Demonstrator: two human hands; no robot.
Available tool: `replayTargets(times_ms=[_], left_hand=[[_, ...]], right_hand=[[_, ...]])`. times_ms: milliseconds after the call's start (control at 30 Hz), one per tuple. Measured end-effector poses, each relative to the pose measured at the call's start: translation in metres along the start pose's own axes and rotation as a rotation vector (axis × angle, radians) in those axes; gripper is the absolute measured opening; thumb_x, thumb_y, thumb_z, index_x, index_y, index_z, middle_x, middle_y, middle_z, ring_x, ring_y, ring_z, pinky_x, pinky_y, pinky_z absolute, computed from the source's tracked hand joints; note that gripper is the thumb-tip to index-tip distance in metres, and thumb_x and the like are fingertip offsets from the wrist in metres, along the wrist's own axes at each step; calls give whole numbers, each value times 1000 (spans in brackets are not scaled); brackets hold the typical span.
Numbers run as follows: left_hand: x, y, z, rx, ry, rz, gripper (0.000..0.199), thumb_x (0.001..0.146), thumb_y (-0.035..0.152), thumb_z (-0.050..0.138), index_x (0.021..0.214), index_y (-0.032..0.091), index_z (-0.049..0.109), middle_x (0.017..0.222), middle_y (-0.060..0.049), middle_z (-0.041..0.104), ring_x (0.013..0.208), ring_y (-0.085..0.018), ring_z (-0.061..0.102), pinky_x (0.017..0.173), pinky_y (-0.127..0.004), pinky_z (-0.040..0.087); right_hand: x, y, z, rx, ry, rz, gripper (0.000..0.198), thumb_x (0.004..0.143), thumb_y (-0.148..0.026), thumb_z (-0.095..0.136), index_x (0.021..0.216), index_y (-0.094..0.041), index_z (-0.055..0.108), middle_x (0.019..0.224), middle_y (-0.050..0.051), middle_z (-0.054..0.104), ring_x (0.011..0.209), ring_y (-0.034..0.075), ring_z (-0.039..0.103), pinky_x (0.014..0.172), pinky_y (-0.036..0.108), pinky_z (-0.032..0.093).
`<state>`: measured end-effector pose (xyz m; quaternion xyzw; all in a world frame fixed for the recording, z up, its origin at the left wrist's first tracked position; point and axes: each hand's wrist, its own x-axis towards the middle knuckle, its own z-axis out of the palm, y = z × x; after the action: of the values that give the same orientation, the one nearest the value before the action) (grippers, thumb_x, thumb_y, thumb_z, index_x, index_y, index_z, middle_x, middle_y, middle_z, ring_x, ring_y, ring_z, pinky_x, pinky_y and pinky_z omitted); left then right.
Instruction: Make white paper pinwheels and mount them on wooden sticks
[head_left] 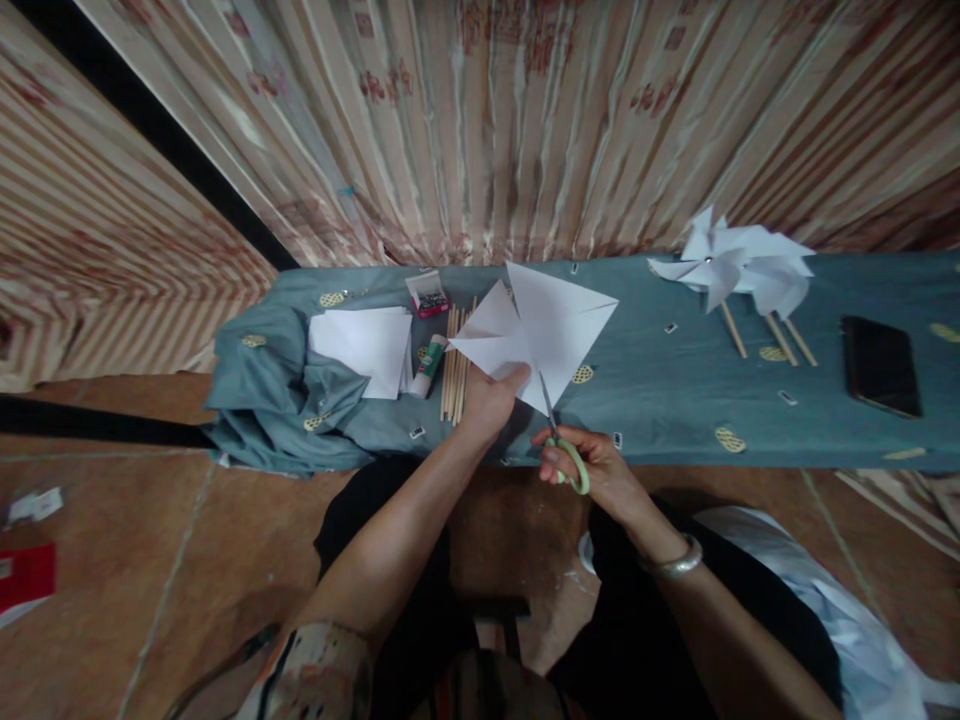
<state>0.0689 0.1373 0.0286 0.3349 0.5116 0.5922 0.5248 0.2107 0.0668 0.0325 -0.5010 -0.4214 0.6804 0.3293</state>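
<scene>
My left hand (pixel 495 398) grips a square sheet of white paper (pixel 559 318) at its near left side, thumb on top. Slits run inward from several of the sheet's corners. In my right hand (pixel 592 462) are scissors (pixel 576 464) with pale green handles, fingers through the loops. Their blades meet the paper at its near corner, pointing toward its middle. Just left of the paper, a bundle of wooden sticks (pixel 453 385) lies beside a green and white glue stick (pixel 430 366). A small red box (pixel 429 297) of tiny dark pieces stands open behind them.
A stack of white paper (pixel 356 345) lies at the left on the teal patterned cloth (pixel 645 400). Finished paper pinwheels (pixel 739 262) on sticks rest at the right, near a dark phone (pixel 880 366). A striped curtain (pixel 525 120) hangs behind. Crumpled white material (pixel 810 590) is at lower right.
</scene>
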Motion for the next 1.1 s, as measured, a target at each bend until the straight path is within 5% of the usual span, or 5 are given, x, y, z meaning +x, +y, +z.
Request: replayTargets(times_ms=[1100], left_hand=[[-12, -3, 3, 104, -99, -87, 12, 63, 23, 68, 71, 16, 63, 72, -2, 65, 67, -14, 56, 65, -25, 46]], right_hand=[[4, 0, -6, -95, 50, -60, 43, 59, -55, 81, 78, -19, 71, 57, -1, 66, 48, 11, 58, 49, 23, 51]])
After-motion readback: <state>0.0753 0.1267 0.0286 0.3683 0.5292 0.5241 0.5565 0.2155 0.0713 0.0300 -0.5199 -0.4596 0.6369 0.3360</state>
